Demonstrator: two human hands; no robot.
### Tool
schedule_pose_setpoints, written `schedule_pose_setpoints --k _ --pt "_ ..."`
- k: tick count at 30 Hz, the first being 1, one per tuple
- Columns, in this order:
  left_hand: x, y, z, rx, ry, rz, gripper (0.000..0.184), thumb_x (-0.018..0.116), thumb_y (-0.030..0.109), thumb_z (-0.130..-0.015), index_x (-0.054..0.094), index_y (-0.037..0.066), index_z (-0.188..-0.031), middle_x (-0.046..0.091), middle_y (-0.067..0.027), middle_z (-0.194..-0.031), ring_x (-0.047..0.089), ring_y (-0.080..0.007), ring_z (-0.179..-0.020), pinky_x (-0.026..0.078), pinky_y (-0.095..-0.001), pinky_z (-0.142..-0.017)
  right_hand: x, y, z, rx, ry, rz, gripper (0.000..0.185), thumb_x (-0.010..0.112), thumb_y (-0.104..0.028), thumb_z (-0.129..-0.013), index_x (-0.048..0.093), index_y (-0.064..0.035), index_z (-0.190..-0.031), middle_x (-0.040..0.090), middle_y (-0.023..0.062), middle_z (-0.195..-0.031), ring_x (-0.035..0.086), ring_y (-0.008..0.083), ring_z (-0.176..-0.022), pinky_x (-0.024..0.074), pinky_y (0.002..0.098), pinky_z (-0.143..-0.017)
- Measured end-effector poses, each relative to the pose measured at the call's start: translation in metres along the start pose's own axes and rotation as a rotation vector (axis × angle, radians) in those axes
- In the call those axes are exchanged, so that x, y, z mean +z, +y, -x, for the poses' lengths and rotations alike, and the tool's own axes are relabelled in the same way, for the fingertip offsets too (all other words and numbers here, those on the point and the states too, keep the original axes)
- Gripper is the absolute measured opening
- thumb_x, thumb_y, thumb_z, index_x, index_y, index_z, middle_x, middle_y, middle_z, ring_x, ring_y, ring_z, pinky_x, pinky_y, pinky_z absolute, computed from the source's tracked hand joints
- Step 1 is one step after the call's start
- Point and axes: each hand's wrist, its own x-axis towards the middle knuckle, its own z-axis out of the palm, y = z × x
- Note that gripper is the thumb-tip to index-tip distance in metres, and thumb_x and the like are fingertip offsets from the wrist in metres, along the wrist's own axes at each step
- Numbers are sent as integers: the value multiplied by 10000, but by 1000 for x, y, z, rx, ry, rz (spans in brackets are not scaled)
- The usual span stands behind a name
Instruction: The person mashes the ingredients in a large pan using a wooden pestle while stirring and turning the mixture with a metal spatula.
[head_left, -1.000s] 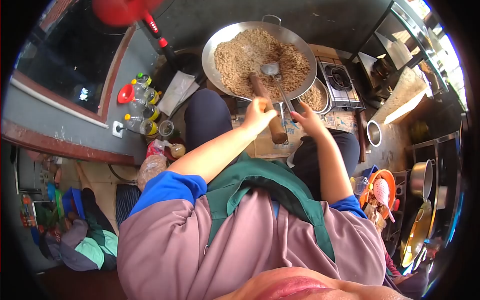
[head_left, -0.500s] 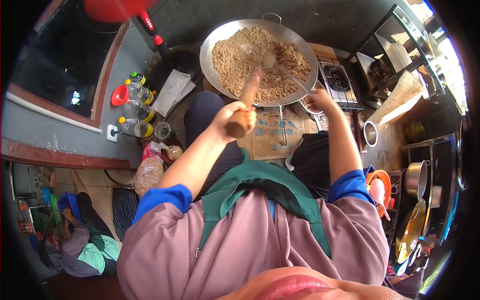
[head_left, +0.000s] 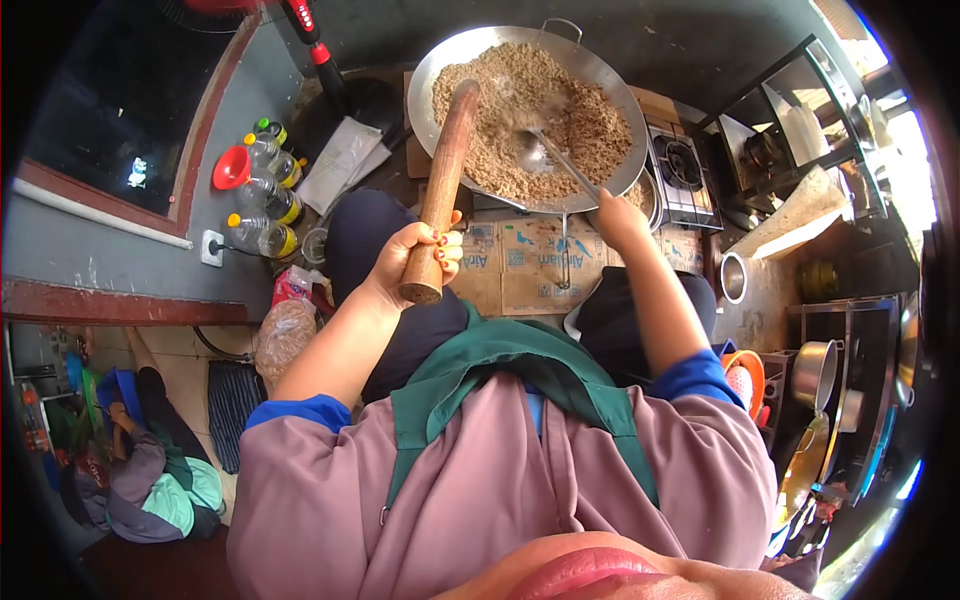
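Observation:
A large metal wok holds a brown, crumbly food mixture. My left hand is wrapped round the lower part of a thick wooden pestle, which is raised and tilted with its upper end over the wok's left side. In my right hand is the handle of a long metal ladle; its bowl rests in the mixture near the wok's middle. Just beside my right hand, the rim of a metal pot shows below the wok.
A gas stove stands right of the wok. Flattened cardboard lies in front of it. Several oil bottles and a red funnel line the left wall. Pans hang around a rack at right. Another person sits at lower left.
The pestle has lifted out of the mixture and swung left with my left hand. My right hand has moved slightly left and down, and the ladle's bowl sits lower in the wok.

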Motion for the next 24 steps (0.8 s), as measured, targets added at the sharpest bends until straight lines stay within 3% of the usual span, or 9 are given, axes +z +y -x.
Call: schedule_pose_setpoints --k 5,9,11,15,18,19,20,21,24 --pt "-6 -6 6 2 -28 87 464 561 44 -829 473 28 -1285 486 -39 -839 516 -126 -723 519 -313 -694 20 -14 -90 64 53 -287 428 542 -159 -898 573 -79 -1316 664 232 -1142 650 358 -1055 500 442 -934" --pt "-3 -4 15 42 -62 55 502 555 36 -818 449 5 -1308 469 -38 -827 505 -114 -704 481 -271 -699 -61 42 -27 -24 24 -255 414 635 -209 -847 636 -79 -1241 692 203 -1060 667 346 -993 501 417 -881" --pt "-3 -1 17 63 -48 37 511 559 42 -817 447 20 -1315 481 -41 -832 506 -118 -699 486 -281 -695 -104 80 42 -151 94 -322 375 631 -141 -827 656 -40 -1188 688 214 -942 680 317 -871 505 399 -795" --pt "-7 6 19 87 -41 -20 506 562 51 -815 461 47 -1311 495 -41 -838 503 -123 -708 501 -300 -695 -181 97 154 -69 -7 -348 435 656 -52 -769 670 -40 -1204 706 212 -873 705 246 -808 506 357 -782" --pt "-7 9 22 97 -26 -19 519 563 50 -809 462 50 -1318 498 -43 -841 505 -125 -709 503 -300 -691 -184 73 171 -13 -157 -434 478 678 -40 -768 653 -65 -1245 714 198 -869 713 215 -812 510 338 -788" --pt "-6 8 22 101 -19 -13 522 564 49 -807 463 51 -1319 499 -44 -843 505 -126 -709 505 -300 -689 -174 61 162 21 -206 -421 478 689 -58 -781 641 -67 -1256 716 201 -931 716 255 -896 509 354 -818" --pt "-7 8 21 100 -31 -13 521 563 49 -809 464 51 -1321 500 -43 -843 505 -125 -708 506 -299 -689 -144 56 145 -194 -106 -401 455 675 -73 -802 635 -70 -1255 700 215 -1006 688 326 -979 502 397 -848" --pt "-9 9 21 101 -42 -14 521 563 49 -810 466 52 -1322 501 -43 -843 504 -124 -707 507 -299 -688 -138 24 127 -153 -202 -365 458 678 -56 -819 618 -45 -1274 684 203 -1137 655 292 -1100 471 356 -958" --pt "-10 6 21 103 -60 -5 515 562 49 -815 471 53 -1322 504 -41 -840 504 -120 -706 510 -297 -691 -45 -29 44 -130 -115 -310 495 614 -153 -861 553 -127 -1351 663 237 -1097 630 401 -1026 491 459 -904"
